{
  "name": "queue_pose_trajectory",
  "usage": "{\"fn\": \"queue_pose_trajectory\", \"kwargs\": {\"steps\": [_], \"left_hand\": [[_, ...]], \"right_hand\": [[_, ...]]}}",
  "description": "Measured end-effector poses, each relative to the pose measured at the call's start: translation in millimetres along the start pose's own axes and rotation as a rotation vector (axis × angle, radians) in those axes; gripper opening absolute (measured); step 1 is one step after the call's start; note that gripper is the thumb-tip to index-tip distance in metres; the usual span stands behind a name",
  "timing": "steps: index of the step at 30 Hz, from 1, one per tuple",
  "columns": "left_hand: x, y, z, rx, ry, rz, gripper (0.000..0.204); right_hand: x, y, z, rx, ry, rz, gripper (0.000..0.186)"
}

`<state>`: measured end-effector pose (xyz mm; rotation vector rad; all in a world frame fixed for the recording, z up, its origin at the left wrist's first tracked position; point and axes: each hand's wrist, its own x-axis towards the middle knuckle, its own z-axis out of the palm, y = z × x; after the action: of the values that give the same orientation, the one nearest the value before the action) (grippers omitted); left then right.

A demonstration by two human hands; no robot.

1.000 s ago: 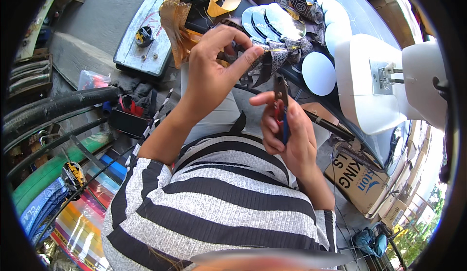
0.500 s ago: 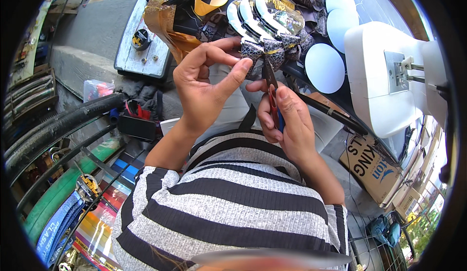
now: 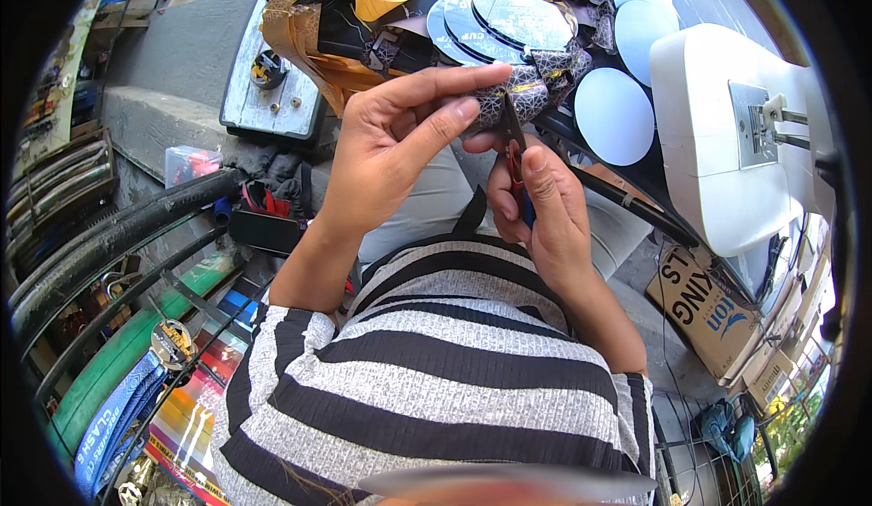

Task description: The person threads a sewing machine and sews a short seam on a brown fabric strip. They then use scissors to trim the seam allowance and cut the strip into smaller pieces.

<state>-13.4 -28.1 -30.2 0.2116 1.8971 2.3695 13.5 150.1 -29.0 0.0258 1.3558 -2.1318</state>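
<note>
Where the dark patterned ribbon (image 3: pixel 527 94) lay: bunched at the near edge of the fanned discs (image 3: pixel 527 20), gathering apparently done.
Right hand (image 3: pixel 554 202): wrapped round a hand tool (image 3: pixel 516 163), whose tip reached the ribbon.
Left hand (image 3: pixel 377 147): was beside the ribbon; I could not tell whether it gripped.
Tool work: seemed unfinished; no completed result showed.

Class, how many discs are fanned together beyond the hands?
3: the right disc on top, the middle disc partly under it, the left disc partly under that; others may be hidden.
</note>
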Motion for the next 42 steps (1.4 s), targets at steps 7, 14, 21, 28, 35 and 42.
{"fn": "queue_pose_trajectory", "kwargs": {"steps": [7,14,21,28,35,42], "left_hand": [[-2.9,-3.7,12.2,0.148,0.144,0.147,0.031],[-8.3,-6.9,19.3,0.116,0.236,0.174,0.038],[-8.4,-9.2,19.3,0.083,0.236,0.181,0.041],[-9.8,-7.8,19.1,0.077,0.240,0.172,0.041],[-9.6,-8.5,18.0,0.076,0.237,0.178,0.041],[-9.3,-9.5,16.8,0.109,0.228,0.187,0.042]], "right_hand": [[4.8,7.2,-1.3,-0.007,-0.013,-0.077,0.051],[16.3,16.8,-11.3,-0.135,-0.040,-0.228,0.050],[21.2,13.9,-23.4,-0.108,-0.103,-0.195,0.048],[22.5,16.3,-17.8,-0.116,-0.024,-0.202,0.044],[21.8,16.5,-16.1,-0.107,-0.004,-0.204,0.042],[21.4,17.2,-16.4,-0.102,0.002,-0.211,0.040]]}}
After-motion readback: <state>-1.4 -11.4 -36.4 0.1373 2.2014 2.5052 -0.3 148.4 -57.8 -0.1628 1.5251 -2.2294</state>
